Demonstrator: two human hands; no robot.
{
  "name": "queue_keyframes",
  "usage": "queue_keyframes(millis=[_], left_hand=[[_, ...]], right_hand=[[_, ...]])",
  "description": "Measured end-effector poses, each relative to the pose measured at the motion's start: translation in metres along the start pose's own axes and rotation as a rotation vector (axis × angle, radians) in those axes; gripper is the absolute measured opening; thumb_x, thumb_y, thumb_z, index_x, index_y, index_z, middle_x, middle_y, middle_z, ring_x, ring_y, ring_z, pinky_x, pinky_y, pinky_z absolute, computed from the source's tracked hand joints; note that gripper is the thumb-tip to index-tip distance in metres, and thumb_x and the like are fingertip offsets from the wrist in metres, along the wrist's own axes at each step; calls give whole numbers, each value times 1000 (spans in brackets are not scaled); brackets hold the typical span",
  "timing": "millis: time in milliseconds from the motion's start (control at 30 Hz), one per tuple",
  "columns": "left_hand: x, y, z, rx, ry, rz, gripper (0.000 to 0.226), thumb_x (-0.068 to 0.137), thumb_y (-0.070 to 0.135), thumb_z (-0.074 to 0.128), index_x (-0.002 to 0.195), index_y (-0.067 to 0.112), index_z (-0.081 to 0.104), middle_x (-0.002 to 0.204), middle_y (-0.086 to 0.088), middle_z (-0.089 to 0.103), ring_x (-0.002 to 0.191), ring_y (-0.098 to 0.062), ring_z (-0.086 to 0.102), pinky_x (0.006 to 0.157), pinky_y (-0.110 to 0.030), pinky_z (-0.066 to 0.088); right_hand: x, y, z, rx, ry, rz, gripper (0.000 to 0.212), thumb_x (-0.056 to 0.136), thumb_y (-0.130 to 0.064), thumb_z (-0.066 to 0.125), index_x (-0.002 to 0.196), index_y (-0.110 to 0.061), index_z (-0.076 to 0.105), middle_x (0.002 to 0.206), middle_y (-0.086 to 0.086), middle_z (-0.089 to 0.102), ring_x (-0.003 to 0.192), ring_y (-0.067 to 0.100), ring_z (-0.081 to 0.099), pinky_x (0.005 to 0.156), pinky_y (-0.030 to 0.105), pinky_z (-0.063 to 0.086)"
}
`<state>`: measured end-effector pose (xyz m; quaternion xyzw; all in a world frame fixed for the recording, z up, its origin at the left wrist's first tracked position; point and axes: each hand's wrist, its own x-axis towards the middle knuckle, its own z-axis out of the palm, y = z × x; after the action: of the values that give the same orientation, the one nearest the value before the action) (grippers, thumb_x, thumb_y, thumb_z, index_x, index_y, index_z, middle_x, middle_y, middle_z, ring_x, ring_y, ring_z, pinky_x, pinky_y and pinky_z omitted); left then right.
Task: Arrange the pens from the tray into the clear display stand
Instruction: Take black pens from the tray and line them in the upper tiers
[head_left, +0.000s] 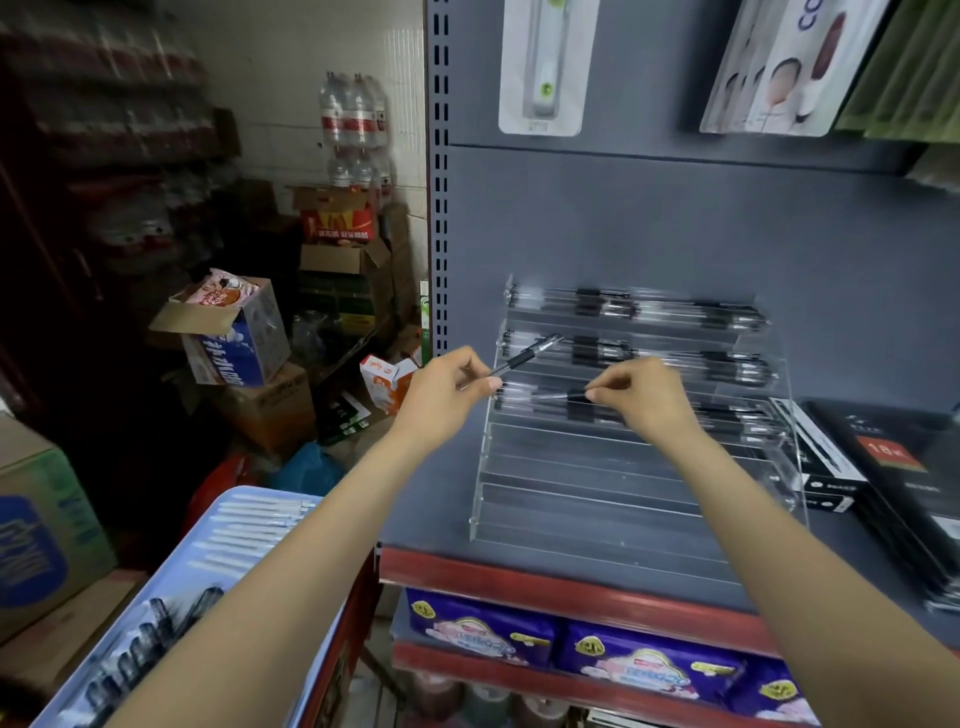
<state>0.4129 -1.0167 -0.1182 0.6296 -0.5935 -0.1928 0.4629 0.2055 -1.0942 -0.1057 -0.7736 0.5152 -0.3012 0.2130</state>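
So my left hand (447, 395) grips a spare pen (524, 354), while my right hand (641, 397) pinches another pen (558, 397) at the clear stand (639, 467), third tier.

The left forearm (270, 597) covers part of the tray (171, 587), hiding some pens there. The right hand (641, 397) hides the back end of its pen (558, 397). Notebooks (914, 499) run off the right edge. The dark shelves (104, 104) at far left are too blurred to read.
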Motion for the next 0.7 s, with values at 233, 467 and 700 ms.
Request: queue_keyframes(millis=[233,467,700], left_hand=[[1,3,-1,3,-4,2,17,89,20,62,76,14,54,89,-8,70,88,-18,64,65,12,24],[2,4,-4,14,-55,2,21,88,22,63,70,22,52,73,7,64,72,-5,58,67,-17,39],[-3,20,4,158,-66,145,10,87,19,64,81,15,57,81,2,66,85,-15,63,84,-28,48]], right_hand=[[9,-2,-5,-53,-31,66,6,78,-15,75,82,-12,75,78,-2,65,71,5,55,56,6,36],[14,-3,-4,-55,-56,89,6,82,-12,70,83,-9,75,86,3,69,83,12,59,77,23,43],[-10,-12,-22,609,-138,-7,22,86,-13,65,106,-21,67,88,1,71,80,10,68,68,18,51]])
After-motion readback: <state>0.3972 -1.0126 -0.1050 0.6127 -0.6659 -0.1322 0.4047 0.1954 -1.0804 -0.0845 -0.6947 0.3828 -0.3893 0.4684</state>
